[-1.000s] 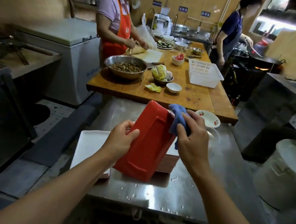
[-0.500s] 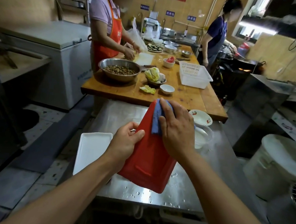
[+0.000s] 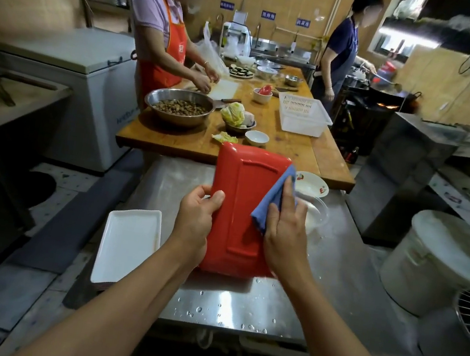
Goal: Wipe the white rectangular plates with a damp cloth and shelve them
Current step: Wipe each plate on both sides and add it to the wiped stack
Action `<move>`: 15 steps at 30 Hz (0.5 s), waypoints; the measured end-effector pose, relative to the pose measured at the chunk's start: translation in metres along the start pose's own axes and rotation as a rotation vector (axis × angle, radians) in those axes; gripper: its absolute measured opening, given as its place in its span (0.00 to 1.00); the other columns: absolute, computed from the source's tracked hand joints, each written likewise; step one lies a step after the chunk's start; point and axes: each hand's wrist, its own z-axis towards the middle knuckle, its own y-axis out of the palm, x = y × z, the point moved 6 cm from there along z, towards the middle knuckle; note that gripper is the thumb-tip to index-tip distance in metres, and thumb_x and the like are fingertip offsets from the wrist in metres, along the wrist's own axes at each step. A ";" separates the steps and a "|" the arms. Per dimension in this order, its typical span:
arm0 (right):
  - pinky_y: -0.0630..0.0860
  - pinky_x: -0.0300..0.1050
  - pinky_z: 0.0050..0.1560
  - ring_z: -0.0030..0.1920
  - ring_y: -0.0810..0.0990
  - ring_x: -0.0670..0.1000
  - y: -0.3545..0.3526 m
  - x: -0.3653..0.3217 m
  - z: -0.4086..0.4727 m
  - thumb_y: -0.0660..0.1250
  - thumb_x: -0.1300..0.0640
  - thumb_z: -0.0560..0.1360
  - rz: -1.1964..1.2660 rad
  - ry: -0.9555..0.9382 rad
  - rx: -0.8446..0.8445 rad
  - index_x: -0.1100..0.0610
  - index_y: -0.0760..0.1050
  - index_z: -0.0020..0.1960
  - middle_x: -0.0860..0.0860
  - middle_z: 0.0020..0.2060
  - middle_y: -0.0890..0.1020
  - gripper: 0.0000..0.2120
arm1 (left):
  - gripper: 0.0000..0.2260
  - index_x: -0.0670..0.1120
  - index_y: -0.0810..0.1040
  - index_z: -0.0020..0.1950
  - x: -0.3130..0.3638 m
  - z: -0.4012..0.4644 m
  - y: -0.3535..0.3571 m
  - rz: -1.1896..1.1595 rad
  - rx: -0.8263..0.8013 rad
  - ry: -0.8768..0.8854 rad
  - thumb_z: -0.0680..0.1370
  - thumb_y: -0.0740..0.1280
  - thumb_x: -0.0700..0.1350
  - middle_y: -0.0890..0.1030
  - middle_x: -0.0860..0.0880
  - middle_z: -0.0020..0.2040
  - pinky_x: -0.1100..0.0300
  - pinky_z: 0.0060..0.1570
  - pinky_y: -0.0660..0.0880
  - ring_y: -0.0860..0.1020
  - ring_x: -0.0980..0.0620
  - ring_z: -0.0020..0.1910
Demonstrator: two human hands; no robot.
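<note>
We see our left hand (image 3: 195, 220) curled round the left long edge of a rectangular plate (image 3: 241, 208), thumb on the red underside that faces us and the other fingers out of sight behind it. Our right hand (image 3: 285, 232) lies flat with straight fingers against the right side of that underside, pressing a blue cloth (image 3: 273, 196) to it; the cloth pokes out above and to the left of the fingers, reaching up to the plate's upper right corner. The plate stands nearly upright between the two hands, long side vertical, its lower edge just above or on the steel table (image 3: 241, 304); we cannot tell which. Water drops dot the table below it. To the left of our left wrist a stack of white rectangular plates (image 3: 128, 241) lies flat at the table's left edge, white face up. Just beyond our right hand are a clear plastic bowl (image 3: 317, 212) and, farther back, a round plate with a red pattern (image 3: 313, 183). Past those comes a wooden table (image 3: 288, 152) bearing a big steel bowl of dark food (image 3: 180, 106), cabbage leaves, a small white bowl (image 3: 257, 137) and a white plastic basket (image 3: 303, 113). A person in an orange apron (image 3: 162, 37) works at its left side, and a person in dark blue (image 3: 341, 51) stands at the stove at the far right. A white chest freezer (image 3: 85, 80) sits to the left, a white lidded bucket (image 3: 444, 259) to the right.
</note>
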 end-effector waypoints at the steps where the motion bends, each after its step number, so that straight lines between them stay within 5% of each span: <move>1: 0.77 0.59 0.46 0.49 0.74 0.67 0.003 0.002 -0.010 0.53 0.60 0.78 -0.002 -0.010 -0.009 0.67 0.74 0.59 0.68 0.68 0.67 0.17 | 0.08 0.45 0.72 0.41 0.000 0.004 0.002 -0.027 0.035 0.019 0.79 0.61 0.37 0.80 0.47 0.32 0.58 0.32 0.77 0.79 0.55 0.27; 4: 0.73 0.44 0.58 0.58 0.73 0.50 -0.003 0.018 -0.022 0.58 0.62 0.79 0.346 0.176 -0.032 0.49 0.62 0.71 0.55 0.67 0.67 0.22 | 0.08 0.46 0.73 0.42 0.000 0.011 0.010 -0.060 0.069 0.063 0.80 0.60 0.38 0.80 0.49 0.32 0.60 0.30 0.77 0.79 0.56 0.29; 6: 0.77 0.40 0.54 0.51 0.77 0.43 -0.007 0.032 -0.018 0.61 0.66 0.76 0.675 0.346 -0.100 0.47 0.62 0.67 0.52 0.58 0.74 0.25 | 0.08 0.47 0.72 0.43 -0.008 0.009 0.016 -0.060 0.055 0.044 0.81 0.59 0.39 0.80 0.49 0.33 0.60 0.29 0.77 0.79 0.57 0.29; 9: 0.78 0.41 0.42 0.38 0.78 0.45 -0.019 0.045 -0.006 0.63 0.72 0.72 0.829 0.426 -0.090 0.53 0.66 0.60 0.52 0.42 0.77 0.23 | 0.07 0.48 0.70 0.44 -0.025 0.007 0.020 0.003 0.013 -0.041 0.82 0.58 0.41 0.79 0.46 0.39 0.59 0.31 0.77 0.79 0.56 0.31; 12: 0.80 0.45 0.44 0.41 0.79 0.49 -0.025 0.055 0.000 0.64 0.74 0.69 0.804 0.373 -0.083 0.52 0.66 0.54 0.53 0.43 0.77 0.22 | 0.03 0.48 0.72 0.52 -0.030 0.009 0.015 0.277 -0.067 -0.095 0.82 0.59 0.43 0.79 0.44 0.50 0.58 0.42 0.74 0.80 0.55 0.43; 15: 0.81 0.48 0.46 0.46 0.81 0.53 -0.033 0.063 0.006 0.66 0.73 0.67 0.735 0.304 -0.184 0.47 0.66 0.51 0.54 0.49 0.76 0.24 | 0.26 0.48 0.63 0.69 -0.004 0.017 0.007 0.532 -0.045 0.055 0.75 0.70 0.48 0.74 0.47 0.61 0.56 0.53 0.70 0.75 0.51 0.57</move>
